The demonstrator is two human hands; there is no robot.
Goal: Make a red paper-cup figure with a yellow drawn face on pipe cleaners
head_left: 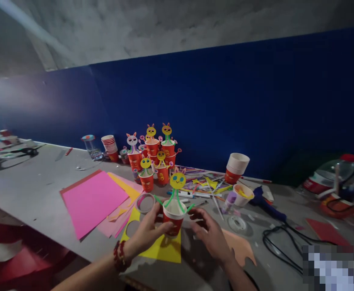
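A red paper cup (173,227) with a white inside is held upright over yellow paper (164,252). Green strips rise from it to a yellow paper animal face (177,181) with blue eyes and pink ears, and short green arms stick out at its rim. My left hand (151,229) grips the cup's left side, thumb across the front. On the other side my right hand (208,230) is open beside the cup, fingers bent and apart from it. Behind stand several similar decorated cups (147,181), some stacked.
Pink paper sheets (95,200) and a tape roll (145,203) lie left. Behind the cup are scattered pipe cleaners and markers (185,195). Rightward stand stacked cups (236,165), a glue stick (229,201), and a blue glue gun (267,206) with a loose black cord (267,242).
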